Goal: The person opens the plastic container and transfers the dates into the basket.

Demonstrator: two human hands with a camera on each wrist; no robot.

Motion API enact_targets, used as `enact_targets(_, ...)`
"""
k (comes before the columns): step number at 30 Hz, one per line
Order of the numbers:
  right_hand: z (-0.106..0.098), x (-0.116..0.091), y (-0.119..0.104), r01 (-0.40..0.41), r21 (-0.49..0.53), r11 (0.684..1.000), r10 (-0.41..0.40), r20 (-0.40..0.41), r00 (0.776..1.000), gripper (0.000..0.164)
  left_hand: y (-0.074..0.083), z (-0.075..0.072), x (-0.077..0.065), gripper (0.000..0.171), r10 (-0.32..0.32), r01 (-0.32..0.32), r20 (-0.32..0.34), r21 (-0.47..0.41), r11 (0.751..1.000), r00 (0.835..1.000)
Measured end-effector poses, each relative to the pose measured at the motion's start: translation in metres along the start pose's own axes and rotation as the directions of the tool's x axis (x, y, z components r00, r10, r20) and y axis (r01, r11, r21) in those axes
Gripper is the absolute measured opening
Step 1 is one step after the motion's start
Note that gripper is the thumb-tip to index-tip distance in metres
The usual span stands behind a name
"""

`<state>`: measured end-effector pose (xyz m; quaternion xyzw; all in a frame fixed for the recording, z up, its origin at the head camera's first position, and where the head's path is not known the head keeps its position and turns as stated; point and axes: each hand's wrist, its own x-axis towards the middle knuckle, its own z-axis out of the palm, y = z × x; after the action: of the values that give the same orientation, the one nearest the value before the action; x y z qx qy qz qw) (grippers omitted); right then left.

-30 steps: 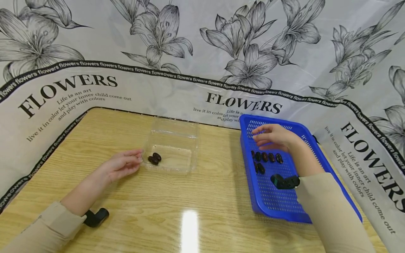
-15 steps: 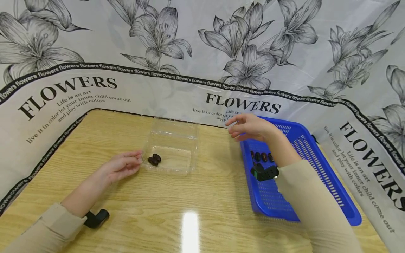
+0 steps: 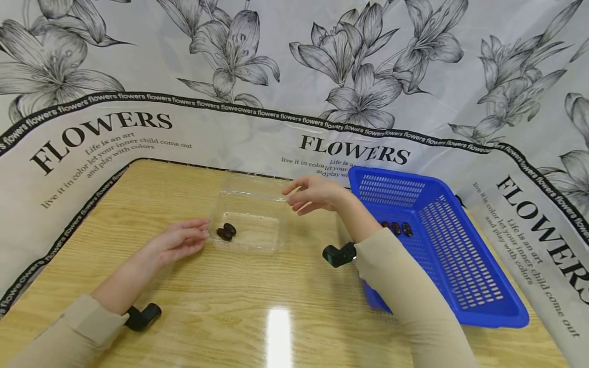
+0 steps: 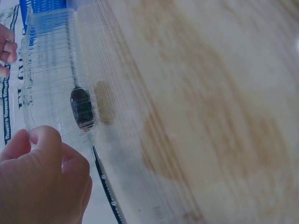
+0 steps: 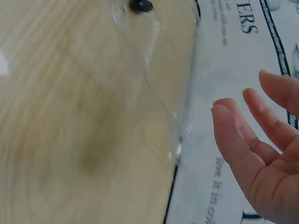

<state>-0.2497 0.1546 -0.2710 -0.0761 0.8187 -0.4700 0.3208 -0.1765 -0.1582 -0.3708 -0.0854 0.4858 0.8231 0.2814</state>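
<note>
A clear plastic box (image 3: 250, 246) with its lid (image 3: 253, 185) flipped up at the back stands on the table. Two dark brown, date-like fruits (image 3: 226, 232) lie in its left front corner. At the box's left rim, my left hand (image 3: 181, 239) pinches the edge between thumb and finger, which the left wrist view shows close up at the hand (image 4: 44, 179). My right hand (image 3: 317, 194) hovers by the box's back right side. Its fingers (image 5: 229, 135) are loosely bent and apart, and nothing shows between them.
A blue perforated basket (image 3: 465, 245) stands on the right, partly behind my right sleeve. Several of the same dark fruits (image 3: 397, 228) lie in it. A flower-printed cloth (image 3: 257, 110) hangs round the back and sides of the wooden table (image 3: 221, 317).
My right hand has moved left from over the blue basket to the clear box. The left hand has stayed at the box's rim. The two fruits in the box lie as before.
</note>
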Motion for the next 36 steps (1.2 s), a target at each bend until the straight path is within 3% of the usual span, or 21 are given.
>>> enact_targets(6, 0.036, 0.033, 0.002, -0.026, 0.036, 0.999, 0.024, 0.036, 0.999, 0.041, 0.000, -0.002, 0.001, 0.068, 0.002, -0.002, -0.002, 0.008, 1.000, 1.000)
enact_targets(17, 0.093, 0.068, 0.009, 0.018, 0.017, 1.000, -0.017, -0.027, 0.999, 0.032, 0.000, 0.001, 0.003, 0.068, 0.011, -0.011, 0.010, -0.003, 1.000, 1.000)
enact_targets(26, 0.122, 0.082, 0.014, 0.061, 0.064, 0.996, -0.051, -0.155, 0.987, 0.023, 0.000, 0.000, 0.003, 0.068, 0.007, -0.007, -0.005, -0.025, 1.000, 1.000)
enact_targets(31, 0.133, 0.086, 0.013, 0.070, -0.101, 0.992, -0.092, -0.230, 0.969, 0.019, -0.001, -0.001, 0.004, 0.067, 0.011, -0.011, 0.001, -0.016, 1.000, 1.000)
enact_targets(36, 0.141, 0.090, 0.013, 0.060, -0.277, 0.959, -0.137, -0.269, 0.953, 0.015, -0.001, -0.002, 0.004, 0.068, 0.009, -0.009, -0.001, -0.010, 1.000, 1.000)
